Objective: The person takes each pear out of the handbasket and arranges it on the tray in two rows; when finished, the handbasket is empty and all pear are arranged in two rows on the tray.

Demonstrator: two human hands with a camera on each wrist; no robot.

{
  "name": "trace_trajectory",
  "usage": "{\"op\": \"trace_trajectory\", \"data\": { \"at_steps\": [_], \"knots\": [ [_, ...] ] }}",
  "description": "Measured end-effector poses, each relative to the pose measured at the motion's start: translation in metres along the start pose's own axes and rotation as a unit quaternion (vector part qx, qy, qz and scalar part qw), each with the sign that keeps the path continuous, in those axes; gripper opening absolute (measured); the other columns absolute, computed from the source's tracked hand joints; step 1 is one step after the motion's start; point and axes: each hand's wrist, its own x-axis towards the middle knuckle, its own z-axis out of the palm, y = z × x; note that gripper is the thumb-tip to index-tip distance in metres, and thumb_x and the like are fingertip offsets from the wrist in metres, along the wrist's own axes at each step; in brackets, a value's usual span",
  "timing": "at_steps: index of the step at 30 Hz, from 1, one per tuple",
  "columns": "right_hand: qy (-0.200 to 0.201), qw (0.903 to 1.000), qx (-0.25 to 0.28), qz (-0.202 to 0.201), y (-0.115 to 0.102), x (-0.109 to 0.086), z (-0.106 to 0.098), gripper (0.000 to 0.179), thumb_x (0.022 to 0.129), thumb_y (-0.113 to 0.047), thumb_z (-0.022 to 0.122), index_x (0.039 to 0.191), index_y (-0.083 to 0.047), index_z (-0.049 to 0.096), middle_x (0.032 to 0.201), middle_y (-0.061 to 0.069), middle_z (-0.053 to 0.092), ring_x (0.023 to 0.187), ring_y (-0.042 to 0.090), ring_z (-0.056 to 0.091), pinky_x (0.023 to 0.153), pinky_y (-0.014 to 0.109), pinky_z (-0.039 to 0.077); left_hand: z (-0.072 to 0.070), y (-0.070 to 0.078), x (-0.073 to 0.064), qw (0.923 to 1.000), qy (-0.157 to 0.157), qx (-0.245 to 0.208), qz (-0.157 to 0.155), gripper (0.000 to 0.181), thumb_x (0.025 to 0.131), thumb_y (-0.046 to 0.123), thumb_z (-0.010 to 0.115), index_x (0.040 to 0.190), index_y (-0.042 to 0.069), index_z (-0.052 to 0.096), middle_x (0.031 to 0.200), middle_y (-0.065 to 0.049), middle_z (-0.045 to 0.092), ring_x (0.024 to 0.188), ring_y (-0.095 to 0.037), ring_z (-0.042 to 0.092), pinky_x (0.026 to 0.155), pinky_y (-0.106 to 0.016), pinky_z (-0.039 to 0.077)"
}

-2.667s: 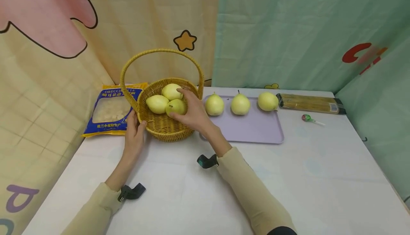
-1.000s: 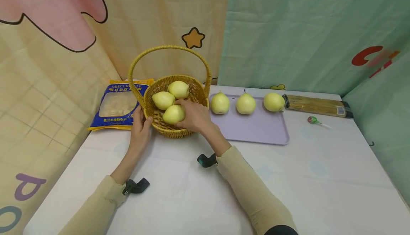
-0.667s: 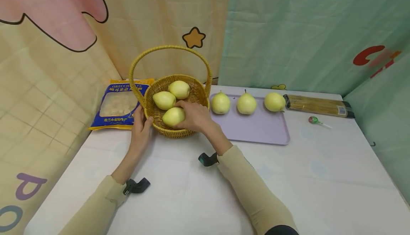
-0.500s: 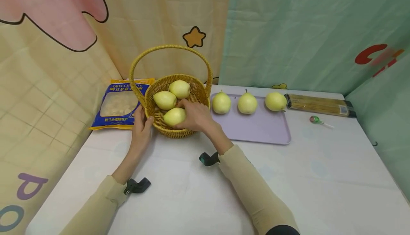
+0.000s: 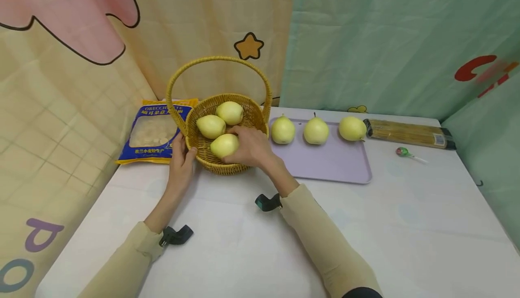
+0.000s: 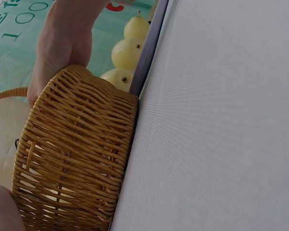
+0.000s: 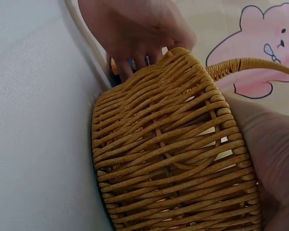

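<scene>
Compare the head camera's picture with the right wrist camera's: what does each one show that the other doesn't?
Only the head view shows the purple tray with three pears on it, the lollipop and the long, dark-ended pack. It alone also clearly shows the right hand holding a pear inside the basket.

Only the right wrist view shows the pink bear's face printed on the backdrop.

Both show the basket with its handle, parts of both hands, including the left hand, and the white tabletop.
</scene>
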Motion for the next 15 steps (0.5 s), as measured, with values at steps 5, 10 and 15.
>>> {"op": "trace_trajectory", "data": {
  "at_steps": [5, 10, 15],
  "knots": [
    [0.027, 0.9986, 0.043, -0.01, 0.002, -0.004, -0.003, 0.073, 0.072, -0.048, 0.086, 0.134, -0.014, 0.066, 0.124, 0.001, 0.07, 0.112, 0.021, 0.065, 0.095, 0.041, 0.057, 0.001, 0.001, 0.0, 1.0, -0.003, 0.002, 0.004, 0.064, 0.11, 0.01, 0.041, 0.168, 0.008, 0.016, 0.172, -0.015, 0.028, 0.16, -0.026, 0.029, 0.133, -0.045, 0.024],
    [0.056, 0.9946, 0.088, -0.006, 0.0, -0.006, -0.008, 0.073, 0.071, -0.044, 0.086, 0.133, -0.013, 0.062, 0.127, 0.002, 0.066, 0.116, 0.02, 0.061, 0.103, 0.04, 0.053, -0.001, 0.002, 0.0, 0.9999, -0.001, 0.012, 0.005, 0.063, 0.11, 0.012, 0.041, 0.168, 0.01, 0.016, 0.172, -0.015, 0.029, 0.159, -0.027, 0.029, 0.133, -0.046, 0.024],
    [0.066, 0.9914, 0.113, -0.007, -0.002, -0.01, -0.015, 0.073, 0.071, -0.041, 0.086, 0.132, -0.012, 0.06, 0.126, 0.002, 0.062, 0.114, 0.02, 0.059, 0.101, 0.038, 0.053, -0.001, 0.0, 0.0, 1.0, 0.0, 0.008, 0.002, 0.064, 0.11, 0.011, 0.041, 0.169, 0.01, 0.015, 0.172, -0.014, 0.029, 0.159, -0.026, 0.029, 0.133, -0.045, 0.024]
  ]
}}
